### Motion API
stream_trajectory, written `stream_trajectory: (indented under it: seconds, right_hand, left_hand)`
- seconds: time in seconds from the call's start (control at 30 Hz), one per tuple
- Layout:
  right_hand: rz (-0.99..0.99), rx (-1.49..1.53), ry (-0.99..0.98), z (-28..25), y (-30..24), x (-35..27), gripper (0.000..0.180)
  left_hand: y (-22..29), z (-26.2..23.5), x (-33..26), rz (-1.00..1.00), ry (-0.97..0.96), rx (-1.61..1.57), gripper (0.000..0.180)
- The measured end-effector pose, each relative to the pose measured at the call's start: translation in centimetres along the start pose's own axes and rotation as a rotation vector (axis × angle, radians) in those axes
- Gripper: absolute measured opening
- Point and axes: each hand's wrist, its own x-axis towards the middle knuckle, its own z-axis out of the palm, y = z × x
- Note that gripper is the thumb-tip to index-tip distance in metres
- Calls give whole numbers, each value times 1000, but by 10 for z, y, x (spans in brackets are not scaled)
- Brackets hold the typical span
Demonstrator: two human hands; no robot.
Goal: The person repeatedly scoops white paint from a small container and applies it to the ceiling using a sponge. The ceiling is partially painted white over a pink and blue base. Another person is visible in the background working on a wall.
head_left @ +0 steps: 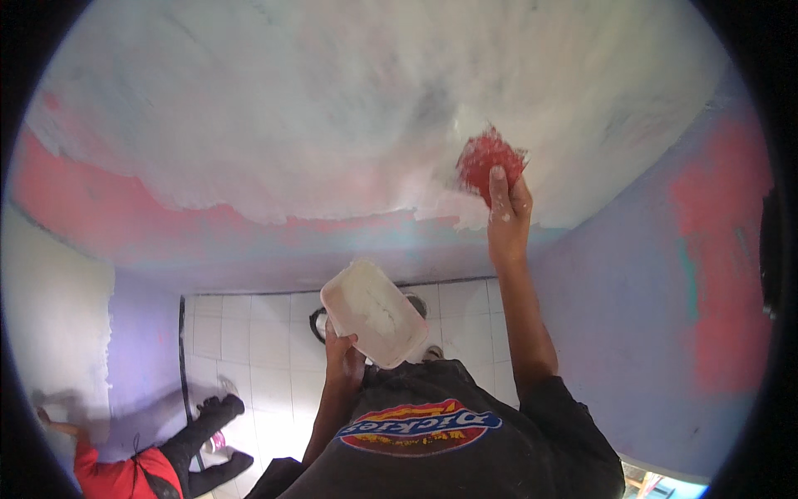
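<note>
My right hand [509,208] is raised to the wall in front and closed on a red flat scraper [486,162] smeared with white filler. The thumb lies along the scraper's face, and its far edge is at or very near the wall [332,108]. That wall is coated unevenly in whitish filler over pink and blue paint. Low at my waist, my left hand [342,348] grips the side of a pale rectangular plastic tub [376,316]. White paste covers the inside of the tub. Its fingers partly disappear beneath the tub.
A co-worker in a red top [125,476] is at the left wall, one hand on it. White floor tiles [258,349] lie below me. Dark round objects [317,324] show partly behind the tub. The right wall [615,274] is purple with a pink patch.
</note>
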Motion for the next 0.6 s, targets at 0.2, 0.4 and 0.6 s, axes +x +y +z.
stream_trajectory:
  seconds: [0.2, 0.4, 0.6]
  right_hand:
    - [-781, -927, 185, 76, 16, 56, 46]
    - [-882, -1195, 413, 124, 133, 29, 51]
    - [-691, -1215, 246, 121, 158, -35, 53]
  left_hand:
    - [24, -42, 33, 19, -81, 27, 87]
    - [56, -72, 50, 44, -76, 64, 89]
    - [89, -104, 50, 2, -72, 91, 91]
